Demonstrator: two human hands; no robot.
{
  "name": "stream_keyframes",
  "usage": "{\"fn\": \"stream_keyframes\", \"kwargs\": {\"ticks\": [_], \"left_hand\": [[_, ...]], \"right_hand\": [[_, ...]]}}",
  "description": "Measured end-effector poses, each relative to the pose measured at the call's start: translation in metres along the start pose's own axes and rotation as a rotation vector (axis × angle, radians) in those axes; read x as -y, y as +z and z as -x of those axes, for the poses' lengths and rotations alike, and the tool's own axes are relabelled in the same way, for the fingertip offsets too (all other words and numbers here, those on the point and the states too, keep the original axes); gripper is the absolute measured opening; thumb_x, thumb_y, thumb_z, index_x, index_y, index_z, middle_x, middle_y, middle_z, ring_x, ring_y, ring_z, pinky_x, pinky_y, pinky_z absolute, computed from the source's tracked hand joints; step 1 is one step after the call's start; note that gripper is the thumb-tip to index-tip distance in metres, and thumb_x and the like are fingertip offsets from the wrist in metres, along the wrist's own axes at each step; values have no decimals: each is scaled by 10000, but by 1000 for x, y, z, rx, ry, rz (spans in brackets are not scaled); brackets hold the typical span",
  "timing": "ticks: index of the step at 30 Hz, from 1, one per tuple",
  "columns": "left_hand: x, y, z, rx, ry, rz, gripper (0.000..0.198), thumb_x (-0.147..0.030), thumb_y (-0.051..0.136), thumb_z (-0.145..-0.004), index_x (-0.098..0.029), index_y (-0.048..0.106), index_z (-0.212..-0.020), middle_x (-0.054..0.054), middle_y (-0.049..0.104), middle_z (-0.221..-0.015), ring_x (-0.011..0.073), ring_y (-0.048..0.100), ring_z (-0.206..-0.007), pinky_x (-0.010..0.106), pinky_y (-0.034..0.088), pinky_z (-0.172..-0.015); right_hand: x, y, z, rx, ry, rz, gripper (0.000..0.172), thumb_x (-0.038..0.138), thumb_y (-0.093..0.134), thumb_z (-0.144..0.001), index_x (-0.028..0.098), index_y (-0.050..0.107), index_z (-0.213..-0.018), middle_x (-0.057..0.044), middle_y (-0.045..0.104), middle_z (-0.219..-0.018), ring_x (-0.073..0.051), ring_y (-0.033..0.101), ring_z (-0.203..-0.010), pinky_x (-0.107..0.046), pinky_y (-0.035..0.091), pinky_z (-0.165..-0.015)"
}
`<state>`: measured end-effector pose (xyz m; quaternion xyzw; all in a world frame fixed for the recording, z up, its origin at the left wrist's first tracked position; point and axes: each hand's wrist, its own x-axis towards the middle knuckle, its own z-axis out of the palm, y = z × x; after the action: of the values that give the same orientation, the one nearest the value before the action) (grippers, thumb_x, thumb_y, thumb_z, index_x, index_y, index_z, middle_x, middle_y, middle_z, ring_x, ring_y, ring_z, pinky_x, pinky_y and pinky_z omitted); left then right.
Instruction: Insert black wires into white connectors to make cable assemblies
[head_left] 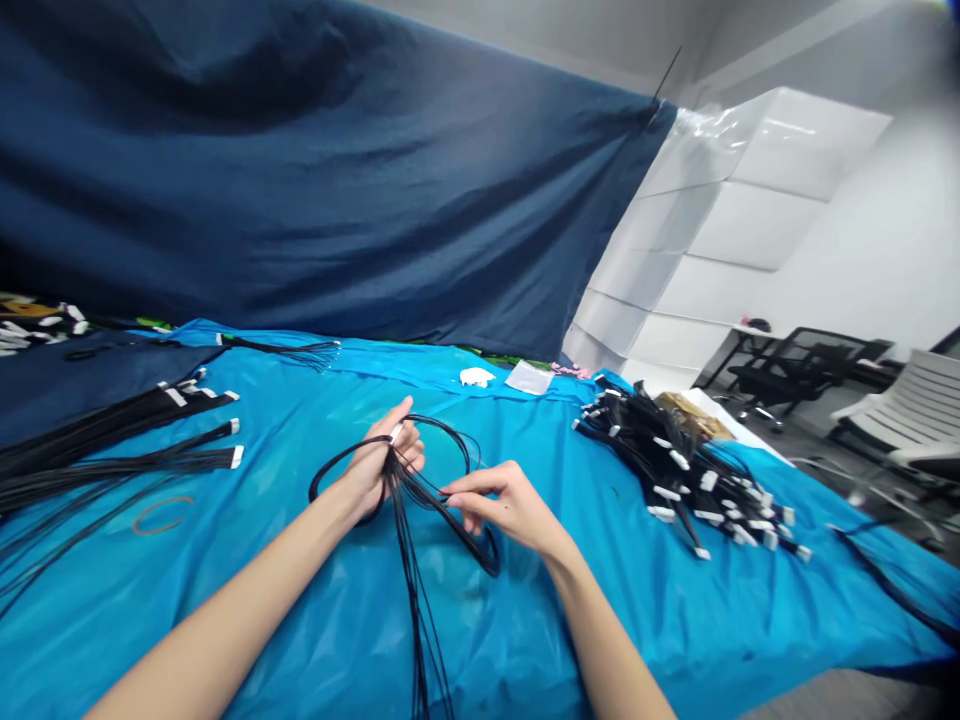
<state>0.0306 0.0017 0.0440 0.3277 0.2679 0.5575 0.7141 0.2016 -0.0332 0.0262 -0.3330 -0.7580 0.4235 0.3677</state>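
My left hand (388,452) is closed around a bundle of thin black cables (411,560), bent into loops on both sides of the fist. A small white connector shows at the top of that grip. Loose cable ends hang down from the fist toward the table's front. Thumb and fingertips of my right hand (495,500) pinch a thin black cable of the same bundle, beside the right-hand loop. Both hands are held above the blue-covered table (300,600).
A pile of black cables with white connectors (690,470) lies at right; straight cable bundles (150,440) lie at left near a brown ring (163,515). White papers (529,377) sit at the back. Behind hangs a dark blue curtain (337,180); white boxes (750,200) and chairs stand right.
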Motion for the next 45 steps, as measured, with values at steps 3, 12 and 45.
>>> {"fn": "stream_keyframes", "kwargs": {"ticks": [3, 12, 45], "left_hand": [[0, 2, 2, 9, 3, 6, 423, -363, 646, -676, -170, 328, -475, -92, 272, -369, 21, 236, -301, 174, 239, -315], [5, 2, 0, 37, 21, 40, 371, -299, 642, -686, -175, 336, -517, -104, 245, -371, 25, 227, -301, 184, 267, -337], [8, -5, -7, -153, 83, 62, 177, -57, 540, -668, -171, 408, -636, -97, 305, -436, 17, 266, -336, 135, 228, -339]], "right_hand": [[-2, -3, -1, -8, -32, 86, 245, 361, 561, -787, 150, 686, -799, 2, 594, -514, -100, 535, -437, -186, 428, -465], [-7, 1, -4, -275, -232, 366, 156, 263, 567, -799, 172, 691, -826, -32, 674, -719, -119, 589, -594, -200, 441, -586], [3, -9, 4, -363, -285, 227, 150, 272, 647, -739, 207, 677, -871, -29, 603, -855, -53, 488, -459, -197, 424, -445]]}}
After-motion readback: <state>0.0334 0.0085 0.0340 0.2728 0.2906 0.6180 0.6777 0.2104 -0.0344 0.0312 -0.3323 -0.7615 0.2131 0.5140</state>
